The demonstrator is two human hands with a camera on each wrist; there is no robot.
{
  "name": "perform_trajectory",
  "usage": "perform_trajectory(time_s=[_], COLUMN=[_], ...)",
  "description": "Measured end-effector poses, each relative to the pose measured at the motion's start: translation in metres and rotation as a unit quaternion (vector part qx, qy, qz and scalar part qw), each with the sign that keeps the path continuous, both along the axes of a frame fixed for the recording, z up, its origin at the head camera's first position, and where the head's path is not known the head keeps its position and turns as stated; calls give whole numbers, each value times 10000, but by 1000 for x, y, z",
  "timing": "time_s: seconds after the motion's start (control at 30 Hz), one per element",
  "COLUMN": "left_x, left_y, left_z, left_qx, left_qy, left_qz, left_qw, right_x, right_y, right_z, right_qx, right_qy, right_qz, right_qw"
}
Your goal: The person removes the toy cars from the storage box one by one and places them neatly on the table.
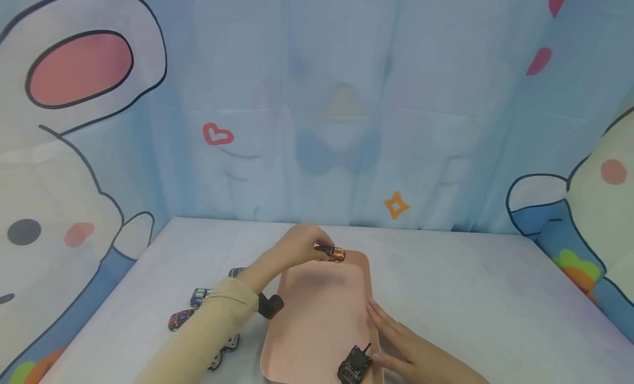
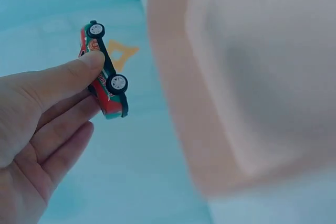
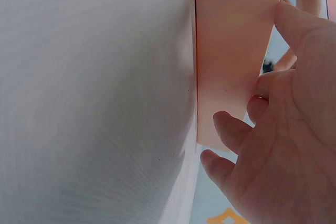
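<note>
My left hand [image 1: 301,244] pinches a small toy car [image 1: 338,254] above the far end of a pink tray [image 1: 317,323]. In the left wrist view the car [image 2: 107,74] shows red and green sides with white wheels, held between thumb and fingers. My right hand [image 1: 406,343] touches the tray's right side; the right wrist view has its fingers spread along the outer wall [image 3: 226,77]. A black toy tank [image 1: 355,365] sits in the tray's near right corner, close to the right thumb.
Left of the tray, several toy cars lie on the white table [image 1: 475,296], among them a green and white one [image 1: 200,297] and a red and blue one [image 1: 180,319]. A black object [image 1: 271,306] at the tray's left edge is partly behind the sleeve. A patterned curtain [image 1: 337,169] hangs behind.
</note>
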State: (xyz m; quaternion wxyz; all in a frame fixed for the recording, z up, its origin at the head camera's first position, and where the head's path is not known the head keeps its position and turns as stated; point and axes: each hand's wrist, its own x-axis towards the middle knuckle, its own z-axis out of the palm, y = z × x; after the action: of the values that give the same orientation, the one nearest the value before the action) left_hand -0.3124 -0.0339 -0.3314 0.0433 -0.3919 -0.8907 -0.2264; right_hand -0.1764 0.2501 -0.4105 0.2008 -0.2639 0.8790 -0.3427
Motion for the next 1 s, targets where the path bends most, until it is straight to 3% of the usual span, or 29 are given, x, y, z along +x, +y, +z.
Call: perform_trajectory(time_s=[0.1, 0.23, 0.33, 0.5, 0.73, 1.0], left_x=[12, 30, 44, 68, 97, 125], left_y=[-23, -56, -81, -116, -157, -189], left_z=[11, 21, 22, 21, 4, -20], left_qx=[96, 167, 134, 80, 14, -190], left_qy=[-93, 14, 271, 391, 385, -104], left_qz=[164, 366, 495, 888, 1329, 1845], left_qw=[9998, 9992, 9983, 9952, 9904, 9826], right_x=[1, 1, 1, 4, 8, 9], right_y=[-1, 0, 0, 0, 1, -3], right_z=[0, -2, -3, -2, -1, 2], right_qx=[-30, 78, 151, 185, 211, 264], right_qy=[-107, 105, 308, 314, 571, 374], right_qz=[-57, -37, 3, -130, -179, -345], right_qw=[9999, 9999, 9994, 9993, 9980, 9984])
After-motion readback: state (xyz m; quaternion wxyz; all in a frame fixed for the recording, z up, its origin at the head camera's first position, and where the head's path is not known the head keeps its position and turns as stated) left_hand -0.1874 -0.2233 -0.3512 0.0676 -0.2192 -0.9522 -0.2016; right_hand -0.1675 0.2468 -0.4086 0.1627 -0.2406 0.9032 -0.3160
